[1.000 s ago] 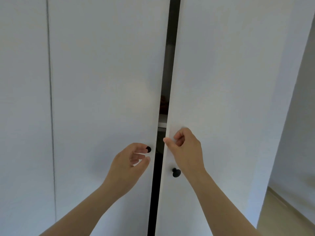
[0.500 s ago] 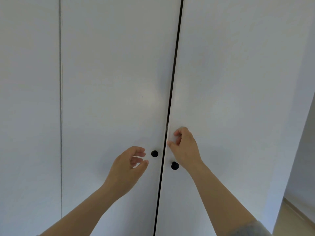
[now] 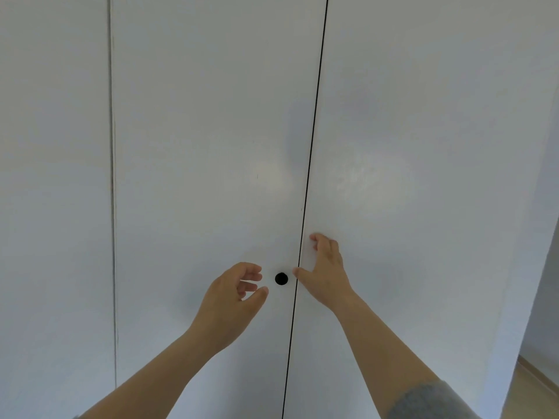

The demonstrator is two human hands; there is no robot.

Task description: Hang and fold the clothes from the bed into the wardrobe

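Pale floor (image 3: 527, 402) (lower right) meets a white wall (image 3: 548, 328).

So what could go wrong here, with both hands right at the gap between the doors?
The right hand rests on the right door, thumb at the seam; skin might get nipped if the doors shift. The left hand hovers beside the black knob without gripping it, so a hasty grab could slip.

The wardrobe doors (image 3: 211, 146) look smooth, satin white; the knob (image 3: 281, 278) matt black; the sleeve (image 3: 429, 400) grey knit cloth
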